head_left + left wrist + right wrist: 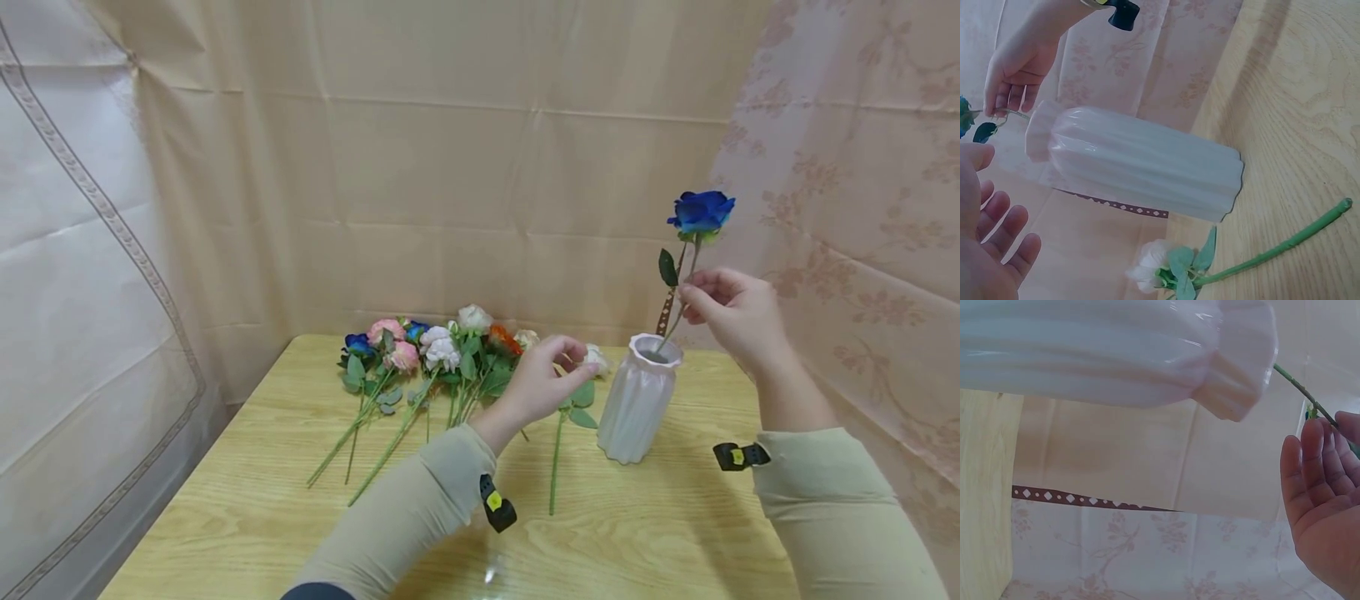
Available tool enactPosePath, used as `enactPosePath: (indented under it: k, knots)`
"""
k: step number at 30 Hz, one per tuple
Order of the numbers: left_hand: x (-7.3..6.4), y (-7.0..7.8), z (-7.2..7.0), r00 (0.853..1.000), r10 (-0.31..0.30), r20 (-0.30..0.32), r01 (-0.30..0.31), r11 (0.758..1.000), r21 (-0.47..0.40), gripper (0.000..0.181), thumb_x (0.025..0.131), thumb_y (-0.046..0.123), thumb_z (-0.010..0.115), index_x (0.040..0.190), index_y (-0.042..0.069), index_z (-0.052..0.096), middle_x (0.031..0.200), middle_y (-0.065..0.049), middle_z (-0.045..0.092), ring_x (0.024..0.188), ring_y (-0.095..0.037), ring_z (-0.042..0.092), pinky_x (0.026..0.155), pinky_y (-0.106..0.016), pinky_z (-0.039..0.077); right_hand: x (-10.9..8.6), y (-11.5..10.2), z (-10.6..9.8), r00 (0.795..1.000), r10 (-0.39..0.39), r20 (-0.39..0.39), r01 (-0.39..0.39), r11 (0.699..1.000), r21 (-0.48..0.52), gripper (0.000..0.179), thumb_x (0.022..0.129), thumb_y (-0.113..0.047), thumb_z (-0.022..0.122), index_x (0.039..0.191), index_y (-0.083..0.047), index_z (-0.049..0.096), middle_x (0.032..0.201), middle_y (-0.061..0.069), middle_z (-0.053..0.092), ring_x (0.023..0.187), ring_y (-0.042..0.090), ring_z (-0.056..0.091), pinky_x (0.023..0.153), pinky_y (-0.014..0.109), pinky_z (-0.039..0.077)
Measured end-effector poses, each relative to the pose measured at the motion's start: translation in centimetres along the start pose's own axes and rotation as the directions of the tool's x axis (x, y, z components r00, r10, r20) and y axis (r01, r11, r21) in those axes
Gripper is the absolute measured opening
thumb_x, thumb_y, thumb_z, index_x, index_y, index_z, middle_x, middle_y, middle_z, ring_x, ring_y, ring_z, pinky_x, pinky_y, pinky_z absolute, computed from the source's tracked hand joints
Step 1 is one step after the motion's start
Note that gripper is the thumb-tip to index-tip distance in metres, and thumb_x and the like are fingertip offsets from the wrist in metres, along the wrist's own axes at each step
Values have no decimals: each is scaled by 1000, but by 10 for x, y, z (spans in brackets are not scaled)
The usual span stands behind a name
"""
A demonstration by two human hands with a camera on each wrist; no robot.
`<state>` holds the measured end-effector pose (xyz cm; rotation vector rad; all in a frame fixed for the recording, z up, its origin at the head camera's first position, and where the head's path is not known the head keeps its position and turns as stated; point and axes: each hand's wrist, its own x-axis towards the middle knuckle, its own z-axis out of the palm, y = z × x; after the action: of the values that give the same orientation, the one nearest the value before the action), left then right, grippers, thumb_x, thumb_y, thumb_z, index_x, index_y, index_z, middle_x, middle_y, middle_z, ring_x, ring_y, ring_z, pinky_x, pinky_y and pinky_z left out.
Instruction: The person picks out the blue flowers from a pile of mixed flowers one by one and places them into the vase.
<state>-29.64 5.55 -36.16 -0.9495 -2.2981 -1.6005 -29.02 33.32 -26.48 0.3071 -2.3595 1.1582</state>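
Note:
A blue artificial rose (pixel 701 212) stands above the white fluted vase (pixel 636 408), its stem running down into the vase mouth. Thumb and fingertips of my right hand (pixel 738 317) pinch that stem above the rim; the right wrist view shows the stem (pixel 1300 387) between them. My left hand (pixel 542 379) hovers left of the vase with loosely bent fingers and nothing in them. Beneath and beyond it lies a white rose (pixel 595 360) on the table, its green stem (pixel 556 467) pointing toward me. The stem's lower end is hidden inside the vase.
Several artificial flowers lie in a bunch at the table's back left, among them a pink flower (pixel 386 331), an orange flower (pixel 504 340) and a white flower (pixel 474 318). Their stems point toward the front of the wooden table (pixel 247 500). A beige curtain (pixel 450 183) hangs behind.

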Motion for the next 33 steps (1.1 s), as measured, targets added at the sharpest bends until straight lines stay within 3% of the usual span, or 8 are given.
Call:
enactPosePath:
  k: [4,11,17,24,33]
  knots:
    - [-2,-3,1,1000,-20,3,20,1000,5,24,97,32,72,108,11,68,106,-4,66,86,-10,61,72,-24,54,-2,6,3,999,-28,21,28,999,-21,24,102,-23,65,109,0,69,89,12,70,71,11,67,66,18,56]
    - [-6,-8,2,999,-45,15,44,999,26,21,98,30,71,107,11,67,106,-5,64,91,-18,63,72,-25,54,-11,8,6,998,-14,69,17,999,-46,27,103,-26,65,110,0,69,89,12,70,73,10,66,67,16,55]
    - [-12,-11,1,998,-44,36,43,999,26,20,98,29,71,109,13,66,110,-8,65,91,-17,63,70,-26,53,-17,13,10,994,-19,103,28,996,-86,26,103,-26,65,109,-1,69,92,14,70,75,10,67,66,18,55]
    - [-16,-15,0,997,-58,50,56,998,28,18,98,32,71,107,16,66,105,-1,64,88,-12,61,69,-26,53,-25,18,15,993,-43,107,56,991,-124,25,102,-28,65,104,-3,71,89,12,71,74,19,61,57,22,49]
    - [-21,-21,2,994,-87,66,84,995,45,21,98,35,71,107,17,66,100,7,63,89,-11,61,70,-26,53,-30,22,18,991,-43,125,61,988,-142,24,101,-26,67,100,-3,72,86,11,70,72,19,61,58,23,49]
